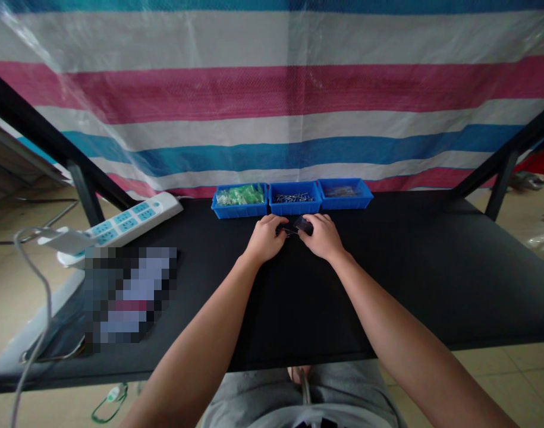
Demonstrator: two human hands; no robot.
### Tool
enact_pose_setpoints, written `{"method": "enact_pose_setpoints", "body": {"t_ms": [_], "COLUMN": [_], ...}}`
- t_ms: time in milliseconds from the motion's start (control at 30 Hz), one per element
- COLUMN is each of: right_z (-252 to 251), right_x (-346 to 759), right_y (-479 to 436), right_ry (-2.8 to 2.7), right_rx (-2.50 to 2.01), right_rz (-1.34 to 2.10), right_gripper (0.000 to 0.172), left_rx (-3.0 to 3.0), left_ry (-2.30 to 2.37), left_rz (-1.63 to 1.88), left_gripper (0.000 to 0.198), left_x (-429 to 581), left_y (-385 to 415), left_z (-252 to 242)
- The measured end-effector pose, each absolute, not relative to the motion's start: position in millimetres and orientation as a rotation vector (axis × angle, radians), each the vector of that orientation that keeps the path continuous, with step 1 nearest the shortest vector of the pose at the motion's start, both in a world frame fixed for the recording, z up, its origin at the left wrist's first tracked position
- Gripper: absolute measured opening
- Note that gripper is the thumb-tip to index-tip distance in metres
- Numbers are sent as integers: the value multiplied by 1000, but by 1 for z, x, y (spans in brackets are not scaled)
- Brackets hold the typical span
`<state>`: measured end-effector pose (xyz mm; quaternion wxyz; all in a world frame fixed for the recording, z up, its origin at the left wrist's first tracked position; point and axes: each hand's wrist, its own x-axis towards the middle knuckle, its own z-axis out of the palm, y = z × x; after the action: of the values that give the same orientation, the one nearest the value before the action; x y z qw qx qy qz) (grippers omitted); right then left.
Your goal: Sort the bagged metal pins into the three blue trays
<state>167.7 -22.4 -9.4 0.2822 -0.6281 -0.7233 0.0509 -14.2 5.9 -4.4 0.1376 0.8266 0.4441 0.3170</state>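
Centrally, dark piece (pixel 304 224), between right fingers (pixel 317 222)

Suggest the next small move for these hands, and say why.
Perhaps ease the right hand toward the left hand: the right pinches a small, dark, blocky object, a thin, silvery, metallic-looking piece shows in the gap between the hands, and exactly what the left holds is unclear.
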Motion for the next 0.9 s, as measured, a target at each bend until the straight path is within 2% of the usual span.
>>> {"method": "enact_pose_setpoints", "body": {"t_ms": [367,600,767,900], "right_z": [-2,1,-4,-6], "right_x": [169,174,178,174], "right_y": [-25,-24,-19,-17], "right_ry": [-2021,-1767,-1433,-1307], "right_rx": [-1706,-1776,-1432,-1267], "right_rz": [27,31,391,707], "right_gripper": [23,31,33,37], "left_rx": [2313,2310,2274,2258], "left_ry": [1341,1342,1314,1292], "left_rz": [918,937,1045,1020], "left_gripper": [30,30,25,31], "left_x": [-13,-12,-8,-1], "left_y": [6,5,-1,-7], "left_z": [-8,-5,1,4]}}
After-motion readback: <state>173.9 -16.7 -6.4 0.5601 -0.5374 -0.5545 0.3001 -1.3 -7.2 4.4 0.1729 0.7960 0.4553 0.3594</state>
